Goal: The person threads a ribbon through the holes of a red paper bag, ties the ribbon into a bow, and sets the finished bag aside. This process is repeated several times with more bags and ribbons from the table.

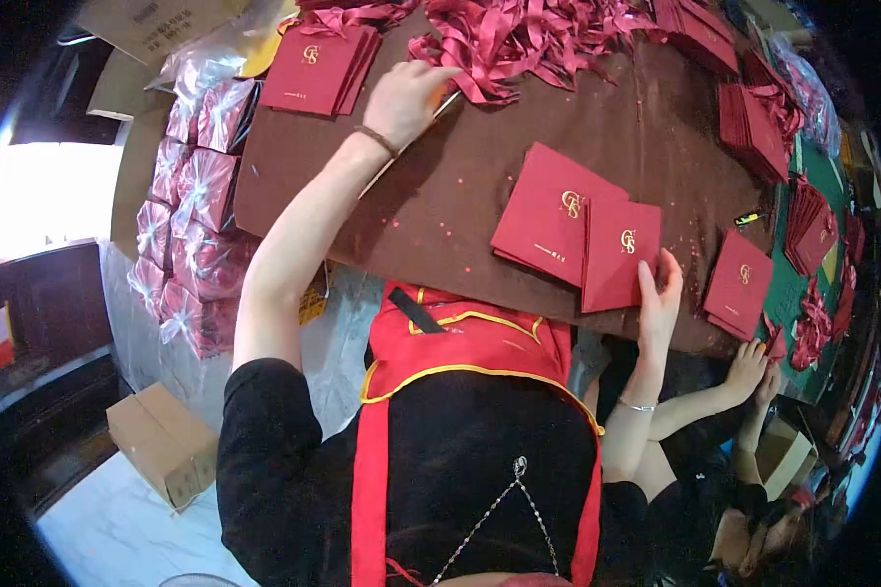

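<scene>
My right hand pinches the lower right edge of a flat red gift bag with gold lettering. This bag overlaps a stack of similar red gift bags at the table's near edge. My left hand reaches to the far side, its fingers closed beside a heap of dark pink ribbons. Something orange shows at its fingertips, and a thin, light-edged strip runs below the hand. What the left fingers hold is partly hidden.
A brown-covered table spans the front, with a red stack at far left. Plastic-wrapped red bundles stand left of it. A cardboard box sits on the floor. At right, a co-worker's hands are near another stack.
</scene>
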A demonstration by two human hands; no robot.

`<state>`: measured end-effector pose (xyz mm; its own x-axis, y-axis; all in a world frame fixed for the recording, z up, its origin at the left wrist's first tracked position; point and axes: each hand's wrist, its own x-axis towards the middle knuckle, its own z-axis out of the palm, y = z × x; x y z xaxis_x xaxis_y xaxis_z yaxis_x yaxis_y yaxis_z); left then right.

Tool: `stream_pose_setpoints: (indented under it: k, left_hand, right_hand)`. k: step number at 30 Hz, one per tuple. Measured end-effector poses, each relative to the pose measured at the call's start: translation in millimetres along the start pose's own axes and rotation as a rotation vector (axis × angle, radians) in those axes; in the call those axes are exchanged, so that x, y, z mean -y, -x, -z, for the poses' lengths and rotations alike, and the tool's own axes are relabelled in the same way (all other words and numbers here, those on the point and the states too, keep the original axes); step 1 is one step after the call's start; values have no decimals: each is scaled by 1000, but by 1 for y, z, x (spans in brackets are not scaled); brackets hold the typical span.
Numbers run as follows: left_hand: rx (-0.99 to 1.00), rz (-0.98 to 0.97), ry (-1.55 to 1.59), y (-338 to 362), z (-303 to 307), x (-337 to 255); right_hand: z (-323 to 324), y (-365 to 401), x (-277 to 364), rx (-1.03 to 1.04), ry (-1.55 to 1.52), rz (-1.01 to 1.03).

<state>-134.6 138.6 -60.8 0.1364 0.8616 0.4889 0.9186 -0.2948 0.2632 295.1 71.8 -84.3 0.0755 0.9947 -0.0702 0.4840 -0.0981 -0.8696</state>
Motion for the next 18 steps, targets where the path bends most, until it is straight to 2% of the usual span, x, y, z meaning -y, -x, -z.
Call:
stream_pose_setpoints:
  k: [2, 4, 8, 10, 13, 16, 18]
  left_hand:
    - [16, -111, -128, -2, -15, -13]
    - [29, -150, -97, -2, -28, -23]
    - [36, -111, -206, -1, -39, -30]
    - [11, -178, -294, 3, -25, -45]
    - [67, -215, -122, 22, 0, -67]
    - [259, -139, 116, 51, 12, -74]
    - [304, -40, 113, 72, 18, -85]
  right_hand:
    - [-3, -2, -1, 23, -5, 19]
    - [-4, 0, 4, 20, 76, 38]
    - [-2, 2, 10, 58, 59, 38]
    - [-2, 3, 14, 75, 24, -20]
    - [-5, 11, 39, 179, -187, -86]
    - [-13, 16, 32, 305, -232, -125]
    - [-20, 19, 45, 336, -209, -55]
